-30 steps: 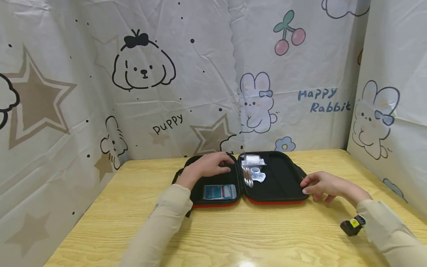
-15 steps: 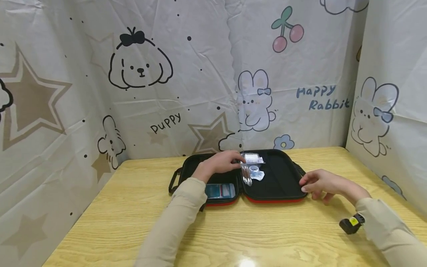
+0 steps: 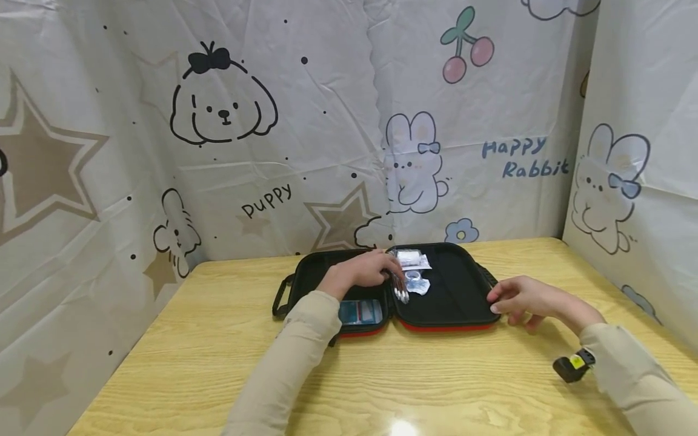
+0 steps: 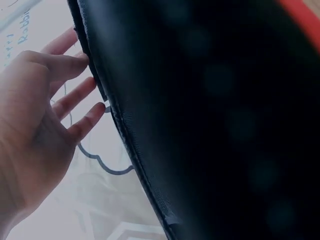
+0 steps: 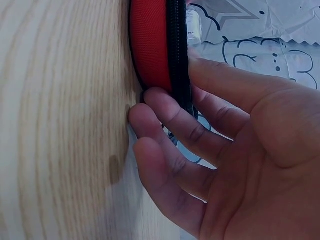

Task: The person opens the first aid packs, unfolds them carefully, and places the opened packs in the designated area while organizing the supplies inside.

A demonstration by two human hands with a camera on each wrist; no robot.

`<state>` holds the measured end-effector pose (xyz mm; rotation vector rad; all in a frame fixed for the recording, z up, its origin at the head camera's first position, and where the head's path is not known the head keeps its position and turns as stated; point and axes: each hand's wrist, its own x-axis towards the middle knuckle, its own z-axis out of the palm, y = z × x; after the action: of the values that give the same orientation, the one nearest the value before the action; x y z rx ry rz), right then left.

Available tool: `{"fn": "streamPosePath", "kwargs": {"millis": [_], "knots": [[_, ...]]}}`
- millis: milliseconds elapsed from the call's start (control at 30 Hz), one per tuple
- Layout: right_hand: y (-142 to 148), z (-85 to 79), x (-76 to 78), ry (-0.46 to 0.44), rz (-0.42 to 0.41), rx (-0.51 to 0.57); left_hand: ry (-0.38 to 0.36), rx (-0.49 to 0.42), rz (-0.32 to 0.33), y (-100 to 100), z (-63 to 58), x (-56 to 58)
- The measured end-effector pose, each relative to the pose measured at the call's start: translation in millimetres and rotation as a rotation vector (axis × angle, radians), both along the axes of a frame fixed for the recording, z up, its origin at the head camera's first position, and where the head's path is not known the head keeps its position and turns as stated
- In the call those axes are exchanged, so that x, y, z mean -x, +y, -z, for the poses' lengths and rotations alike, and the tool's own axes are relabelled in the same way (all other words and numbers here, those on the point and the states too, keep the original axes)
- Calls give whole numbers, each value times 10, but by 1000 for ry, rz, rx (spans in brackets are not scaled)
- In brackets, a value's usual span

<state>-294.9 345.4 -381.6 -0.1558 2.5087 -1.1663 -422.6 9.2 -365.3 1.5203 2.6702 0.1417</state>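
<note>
A black zip case [image 3: 444, 309] with red sides lies unfolded on the table. Its right half holds a bundle of cotton swabs [image 3: 401, 295], a wrapped white roll [image 3: 409, 258] and a small tape roll in clear wrapping [image 3: 417, 284]. My left hand [image 3: 366, 268] reaches across the hinge, its fingertips over the upper ends of the swabs; in the left wrist view its fingers look loosely extended, tips partly behind the case rim. My right hand [image 5: 240, 135] holds the right edge of the case, thumb on the rim and fingers against the side.
A blue flat packet [image 3: 361, 312] lies in the left half of the case, partly covered by the left sleeve. A carry handle [image 3: 280, 297] sticks out on the left. Behind the wooden table [image 3: 218, 351] hangs a printed cloth [image 3: 234, 169].
My left hand has moved right, from above the left half of the case to the cotton swabs. My right hand stays at the case's right edge.
</note>
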Motion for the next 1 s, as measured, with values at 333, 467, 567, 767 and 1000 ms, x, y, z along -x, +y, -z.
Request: {"fn": "streamPosePath", "kwargs": {"millis": [333,467,567,767,1000], "knots": [[-19,-3,-11,-2,-19,6,54,41,2,-71,-77,-60],[-25,4,-22,-1,-25,9,69,4,-2,-115,-68,-46],[-25,26,-37,-7,-31,16,54,-35,-15,-163,-66,-57],[-9,69,-55,-15,-51,22,53,-86,-25,-301,-126,-109],[-8,5,2,4,-60,20,49,-205,-86,-565,-294,-120]]}}
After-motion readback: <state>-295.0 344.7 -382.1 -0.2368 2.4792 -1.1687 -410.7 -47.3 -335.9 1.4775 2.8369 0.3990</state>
